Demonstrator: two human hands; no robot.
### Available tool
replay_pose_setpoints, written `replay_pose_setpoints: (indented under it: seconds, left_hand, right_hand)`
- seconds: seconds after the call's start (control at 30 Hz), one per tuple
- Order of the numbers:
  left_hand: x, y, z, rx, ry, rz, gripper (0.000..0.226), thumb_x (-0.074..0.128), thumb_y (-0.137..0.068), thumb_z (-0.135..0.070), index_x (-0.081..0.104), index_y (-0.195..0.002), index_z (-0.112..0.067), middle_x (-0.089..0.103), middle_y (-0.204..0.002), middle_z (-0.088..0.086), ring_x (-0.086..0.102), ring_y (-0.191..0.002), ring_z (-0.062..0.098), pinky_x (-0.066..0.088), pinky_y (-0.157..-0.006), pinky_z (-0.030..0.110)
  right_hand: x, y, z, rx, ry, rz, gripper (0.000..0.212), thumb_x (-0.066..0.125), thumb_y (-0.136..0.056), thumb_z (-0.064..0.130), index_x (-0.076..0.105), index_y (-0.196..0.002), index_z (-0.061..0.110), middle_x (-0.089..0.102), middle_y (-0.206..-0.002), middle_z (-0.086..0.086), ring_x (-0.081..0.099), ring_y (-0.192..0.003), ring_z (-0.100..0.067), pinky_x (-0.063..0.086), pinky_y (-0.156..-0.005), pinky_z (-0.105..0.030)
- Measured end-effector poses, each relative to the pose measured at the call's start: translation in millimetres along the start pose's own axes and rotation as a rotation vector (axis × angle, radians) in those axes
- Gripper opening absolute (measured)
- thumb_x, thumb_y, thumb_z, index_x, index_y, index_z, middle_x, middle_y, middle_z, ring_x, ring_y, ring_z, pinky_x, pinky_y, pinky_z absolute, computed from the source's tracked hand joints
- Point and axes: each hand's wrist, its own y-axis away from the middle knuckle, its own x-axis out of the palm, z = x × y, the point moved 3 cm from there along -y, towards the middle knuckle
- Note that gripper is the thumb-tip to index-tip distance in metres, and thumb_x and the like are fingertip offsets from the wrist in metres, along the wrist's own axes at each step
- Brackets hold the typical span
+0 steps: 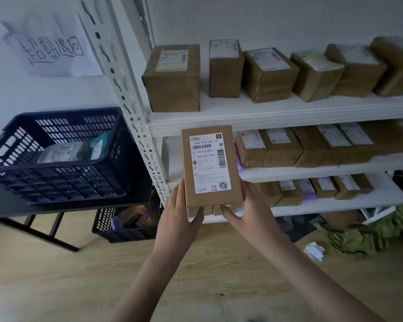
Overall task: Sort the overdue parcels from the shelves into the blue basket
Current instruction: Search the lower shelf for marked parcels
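Head view: flat parcel (211, 166) pinched upright at bottom corners, left hand (180, 213) and right hand (247, 206), right of blue basket (56, 156). Loose corner hold, could tip and drop.

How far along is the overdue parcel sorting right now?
Early on, it seems. Done: the blue basket on the table already holds a few wrapped packets. In hand: the left hand and right hand hold a flat cardboard parcel upright, label facing the camera, not yet in the basket. Left: many boxes remain on the shelves; which are overdue cannot be told.
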Motion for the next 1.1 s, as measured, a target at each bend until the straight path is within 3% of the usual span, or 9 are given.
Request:
replay_pose_setpoints:
  seconds: [0.2,0.43,0.6,0.73,0.83,0.93,1.1]
  left_hand:
    - [-18.8,-18.8,-11.6,0.043,-0.02,-0.033,0.084,0.072,-0.092,-0.035,0.024,-0.159,-0.02,0.04,-0.153,-0.007,0.037,-0.142,0.011,0.031,-0.108,0.017]
    - [-8.4,-12.1,2.0,-0.004,0.007,-0.017,0.082,0.071,-0.092,-0.035,0.025,-0.158,-0.022,0.041,-0.152,-0.009,0.037,-0.142,0.008,0.037,-0.108,0.021]
    - [26.8,5.9,37.5,-0.094,0.058,0.082,0.078,0.074,-0.089,-0.029,0.033,-0.155,-0.022,0.049,-0.143,-0.011,0.044,-0.134,0.008,0.043,-0.104,0.023]
    - [55.5,-4.0,74.1,-0.201,0.113,0.182,0.081,0.076,-0.086,-0.025,0.034,-0.154,-0.025,0.053,-0.139,-0.012,0.048,-0.128,0.005,0.043,-0.098,0.019]
    - [72.8,-21.8,101.8,-0.278,0.128,0.216,0.079,0.075,-0.082,-0.016,0.038,-0.151,-0.027,0.059,-0.132,-0.01,0.057,-0.119,0.009,0.045,-0.088,0.018]
    - [85.8,-38.3,123.9,-0.33,0.144,0.171,0.076,0.074,-0.08,-0.01,0.042,-0.147,-0.03,0.063,-0.123,-0.011,0.061,-0.108,0.008,0.045,-0.08,0.015]
    - [102.3,-55.9,154.4,-0.37,0.123,0.09,0.077,0.07,-0.087,-0.008,0.035,-0.154,-0.025,0.061,-0.133,-0.004,0.059,-0.115,0.013,0.049,-0.09,0.03]
  right_hand:
    - [-15.0,-16.8,17.5,-0.034,0.019,-0.029,0.055,0.071,-0.089,0.038,0.054,-0.139,0.024,0.057,-0.128,0.01,0.053,-0.121,-0.003,0.052,-0.1,-0.029]
    - [-0.9,-12.5,7.2,-0.009,0.063,-0.005,0.057,0.072,-0.089,0.04,0.053,-0.14,0.026,0.058,-0.127,0.01,0.054,-0.117,-0.005,0.052,-0.098,-0.028]
    - [40.0,0.7,-32.9,0.076,0.077,0.14,0.06,0.067,-0.088,0.047,0.051,-0.142,0.024,0.052,-0.134,0.006,0.05,-0.127,-0.01,0.049,-0.101,-0.026]
    - [85.8,-16.5,-71.9,0.225,0.084,0.287,0.062,0.056,-0.081,0.058,0.053,-0.135,0.027,0.059,-0.12,0.007,0.058,-0.112,-0.012,0.053,-0.089,-0.029]
    - [110.6,-41.6,-86.0,0.277,0.065,0.362,0.054,0.065,-0.082,0.05,0.055,-0.128,0.023,0.059,-0.11,0.005,0.062,-0.098,-0.013,0.05,-0.076,-0.024]
    - [129.1,-68.0,-95.9,0.297,0.027,0.385,0.045,0.073,-0.085,0.036,0.058,-0.124,0.018,0.054,-0.102,0.002,0.06,-0.09,-0.016,0.046,-0.072,-0.025]
    - [157.8,-102.0,-107.7,0.276,-0.014,0.387,0.05,0.074,-0.088,0.034,0.055,-0.13,0.016,0.058,-0.112,-0.002,0.063,-0.095,-0.019,0.048,-0.071,-0.025]
